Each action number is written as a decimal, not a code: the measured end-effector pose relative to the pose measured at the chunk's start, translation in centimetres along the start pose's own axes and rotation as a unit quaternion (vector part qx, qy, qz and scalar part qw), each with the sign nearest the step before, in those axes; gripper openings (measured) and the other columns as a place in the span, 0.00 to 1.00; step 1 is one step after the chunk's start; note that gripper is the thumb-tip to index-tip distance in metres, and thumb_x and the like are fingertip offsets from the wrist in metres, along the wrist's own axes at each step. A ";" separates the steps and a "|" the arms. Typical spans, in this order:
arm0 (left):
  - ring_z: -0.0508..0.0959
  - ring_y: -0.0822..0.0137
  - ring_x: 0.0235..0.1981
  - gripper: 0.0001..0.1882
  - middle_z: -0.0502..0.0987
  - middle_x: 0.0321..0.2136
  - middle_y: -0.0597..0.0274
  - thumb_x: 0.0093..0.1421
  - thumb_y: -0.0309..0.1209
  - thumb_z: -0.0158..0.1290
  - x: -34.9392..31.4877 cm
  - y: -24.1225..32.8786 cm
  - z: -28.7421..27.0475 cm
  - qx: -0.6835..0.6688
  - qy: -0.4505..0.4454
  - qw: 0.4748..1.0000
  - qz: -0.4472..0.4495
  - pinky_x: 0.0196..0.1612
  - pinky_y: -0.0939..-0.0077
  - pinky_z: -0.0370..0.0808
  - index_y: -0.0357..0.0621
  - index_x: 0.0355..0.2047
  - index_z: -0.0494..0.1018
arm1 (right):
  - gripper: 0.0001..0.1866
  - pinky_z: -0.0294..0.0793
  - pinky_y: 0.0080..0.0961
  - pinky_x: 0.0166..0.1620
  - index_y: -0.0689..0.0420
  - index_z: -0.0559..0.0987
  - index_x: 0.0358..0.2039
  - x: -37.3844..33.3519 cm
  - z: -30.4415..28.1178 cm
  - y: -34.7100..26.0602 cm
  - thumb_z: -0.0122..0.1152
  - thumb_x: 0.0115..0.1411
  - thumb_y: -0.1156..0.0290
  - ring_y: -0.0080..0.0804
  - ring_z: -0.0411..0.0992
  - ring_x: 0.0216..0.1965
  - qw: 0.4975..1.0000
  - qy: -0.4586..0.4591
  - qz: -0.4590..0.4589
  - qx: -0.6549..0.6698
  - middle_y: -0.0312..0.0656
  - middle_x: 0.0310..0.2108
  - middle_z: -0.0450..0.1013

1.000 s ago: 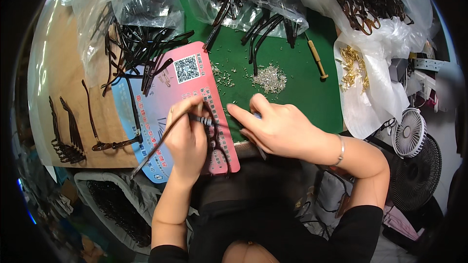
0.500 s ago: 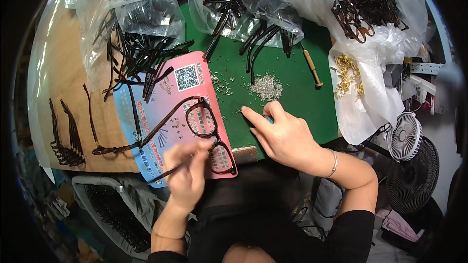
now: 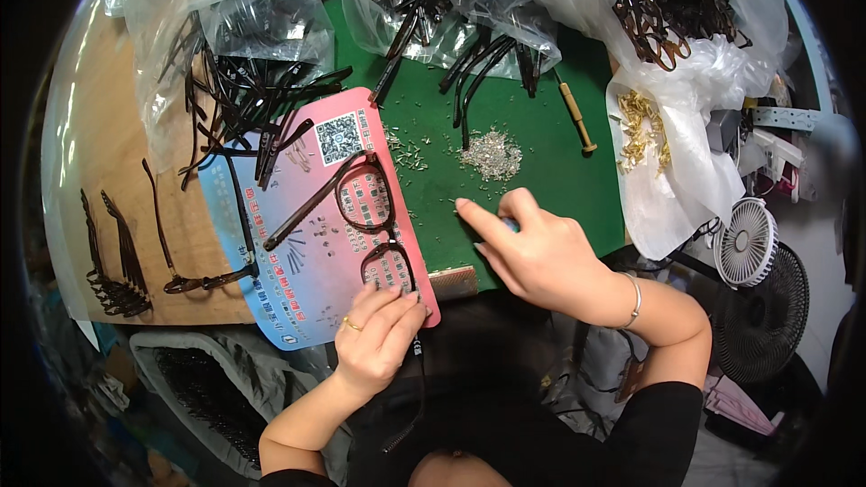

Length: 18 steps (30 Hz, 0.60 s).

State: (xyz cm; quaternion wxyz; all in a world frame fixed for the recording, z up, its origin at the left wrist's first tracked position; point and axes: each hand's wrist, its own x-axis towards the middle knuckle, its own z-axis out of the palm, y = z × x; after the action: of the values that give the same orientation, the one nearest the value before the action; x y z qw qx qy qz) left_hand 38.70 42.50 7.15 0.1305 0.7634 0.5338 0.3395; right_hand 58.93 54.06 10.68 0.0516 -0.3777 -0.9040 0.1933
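A dark tortoiseshell eyeglass frame (image 3: 391, 237) lies on the pink side of a printed card (image 3: 418, 261). One temple (image 3: 311, 203) extends left from its far end. My left hand (image 3: 374, 338) has its fingers closed around the near end of the frame, hiding that hinge. From beneath these fingers another dark temple (image 3: 420, 379) hangs down past the table edge. My right hand (image 3: 550, 257) rests on the green mat (image 3: 577, 207), curled round a small blue object (image 3: 511, 225), mostly hidden. Its index fingertip touches the mat beside a tiny screw (image 3: 456, 201).
Beyond my right hand lies a pile of small silver screws (image 3: 492, 158). A brass-coloured screwdriver (image 3: 575, 117) and gold-coloured pieces (image 3: 642, 131) are farther right. Loose temples (image 3: 244, 95) spill from plastic bags (image 3: 262, 9). Another pair of glasses (image 3: 185, 285) sits left; a white fan (image 3: 747, 243) stands right.
My left hand has moved down to the frame's near end. The temple it held out to the left now hangs downward. My right hand stays nearly in place.
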 end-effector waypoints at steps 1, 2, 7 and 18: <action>0.77 0.63 0.33 0.10 0.78 0.31 0.62 0.41 0.24 0.58 0.1 0.0 0.0 0.011 0.000 1.000 -0.004 0.43 0.66 0.76 0.42 0.28 0.78 | 0.22 0.71 0.25 0.22 0.54 0.74 0.48 0.0 -0.6 0.0 0.61 0.50 0.72 0.31 0.69 0.20 1.000 0.003 0.015 0.021 0.42 0.29 0.64; 0.77 0.63 0.33 0.10 0.78 0.31 0.62 0.41 0.24 0.58 0.2 0.0 0.0 0.022 0.000 1.000 -0.009 0.43 0.65 0.76 0.42 0.28 0.78 | 0.22 0.71 0.25 0.22 0.54 0.73 0.48 0.0 -0.9 0.1 0.61 0.50 0.72 0.31 0.69 0.20 0.999 0.007 0.030 0.042 0.42 0.29 0.64; 0.78 0.62 0.33 0.16 0.79 0.29 0.63 0.38 0.22 0.67 -0.2 -0.3 0.3 -0.060 0.006 0.997 -0.045 0.47 0.62 0.74 0.42 0.29 0.75 | 0.19 0.70 0.25 0.21 0.55 0.76 0.45 -0.4 0.9 0.3 0.62 0.50 0.73 0.32 0.69 0.20 0.999 0.044 0.020 -0.008 0.41 0.28 0.64; 0.79 0.61 0.35 0.10 0.79 0.30 0.62 0.41 0.25 0.65 0.2 -0.9 0.0 -0.057 -0.009 0.998 0.015 0.48 0.63 0.74 0.42 0.26 0.77 | 0.24 0.69 0.23 0.20 0.54 0.73 0.48 0.2 1.5 0.4 0.56 0.45 0.74 0.28 0.67 0.17 0.997 0.048 -0.021 -0.049 0.40 0.27 0.63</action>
State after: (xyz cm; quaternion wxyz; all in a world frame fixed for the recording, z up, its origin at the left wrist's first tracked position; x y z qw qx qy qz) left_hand 38.08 43.07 6.68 0.1735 0.7655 0.5013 0.3643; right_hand 58.73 53.99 9.14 0.0803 -0.3699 -0.9165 0.1296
